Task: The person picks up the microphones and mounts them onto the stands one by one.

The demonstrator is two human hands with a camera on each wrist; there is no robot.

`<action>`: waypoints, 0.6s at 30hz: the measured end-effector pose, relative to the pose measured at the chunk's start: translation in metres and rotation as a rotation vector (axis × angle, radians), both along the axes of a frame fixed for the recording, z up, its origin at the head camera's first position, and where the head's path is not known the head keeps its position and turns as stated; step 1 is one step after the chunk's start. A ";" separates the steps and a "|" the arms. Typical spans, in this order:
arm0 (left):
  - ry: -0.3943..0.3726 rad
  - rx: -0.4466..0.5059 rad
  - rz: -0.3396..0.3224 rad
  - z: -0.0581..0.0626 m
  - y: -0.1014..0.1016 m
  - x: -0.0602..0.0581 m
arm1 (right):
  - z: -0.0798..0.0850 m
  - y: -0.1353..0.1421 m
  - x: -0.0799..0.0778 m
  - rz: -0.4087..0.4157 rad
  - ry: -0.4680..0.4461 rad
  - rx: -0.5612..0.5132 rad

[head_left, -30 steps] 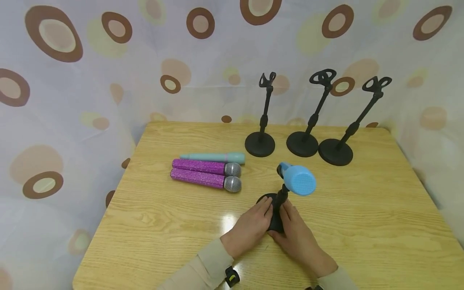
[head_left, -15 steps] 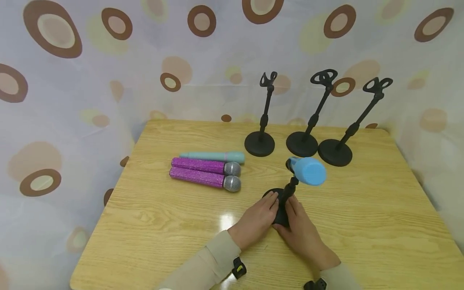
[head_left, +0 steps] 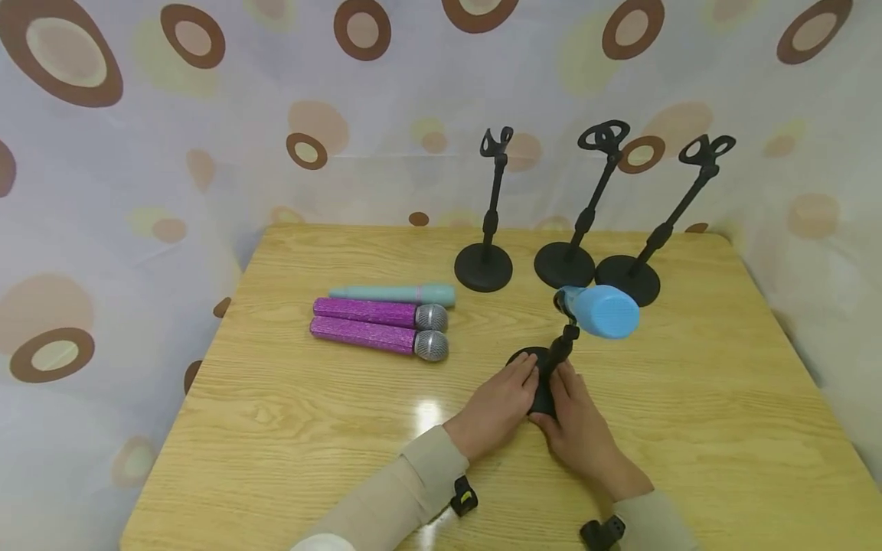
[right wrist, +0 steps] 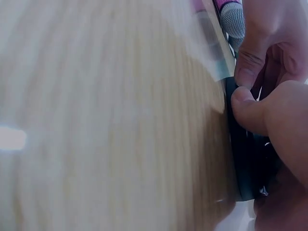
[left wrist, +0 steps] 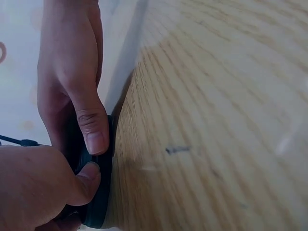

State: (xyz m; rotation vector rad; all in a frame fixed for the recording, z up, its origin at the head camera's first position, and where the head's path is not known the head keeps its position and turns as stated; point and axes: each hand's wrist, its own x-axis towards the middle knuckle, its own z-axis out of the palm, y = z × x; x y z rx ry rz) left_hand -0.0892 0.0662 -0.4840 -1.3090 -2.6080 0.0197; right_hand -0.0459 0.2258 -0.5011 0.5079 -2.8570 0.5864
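Both hands hold the round black base (head_left: 543, 399) of a microphone stand (head_left: 561, 348). At the left of the base is my left hand (head_left: 499, 402), fingers laid over its top. My right hand (head_left: 586, 432) grips the opposite side. In the left wrist view, the left thumb (left wrist: 89, 179) and right thumb (left wrist: 95, 137) press close together on the base's edge. A blue microphone (head_left: 606, 312) sits in the stand's clip, its head facing me. The right wrist view shows the base rim (right wrist: 238, 154) low against the tabletop; most fingertips are hidden.
Left of the stand, two purple microphones (head_left: 361, 334) with silver heads lie beside a pale teal one (head_left: 393, 295). Along the back of the wooden table (head_left: 289, 451) stand three black stands, left (head_left: 484, 268), middle (head_left: 565, 265) and right (head_left: 628, 280), their clips holding nothing.
Both hands have slid the stand, with its blue microphone, away from me and to the right, nearer the back stands. The camera view has shifted slightly too.
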 end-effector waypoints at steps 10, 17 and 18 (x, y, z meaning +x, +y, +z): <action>0.007 -0.015 0.027 -0.002 0.025 -0.013 | 0.001 0.017 -0.010 -0.018 0.037 0.062; 0.008 -0.062 0.037 -0.002 0.039 -0.019 | 0.003 0.026 -0.012 -0.035 0.020 0.118; 0.002 -0.060 0.042 -0.002 0.040 -0.019 | 0.003 0.028 -0.013 -0.037 0.017 0.122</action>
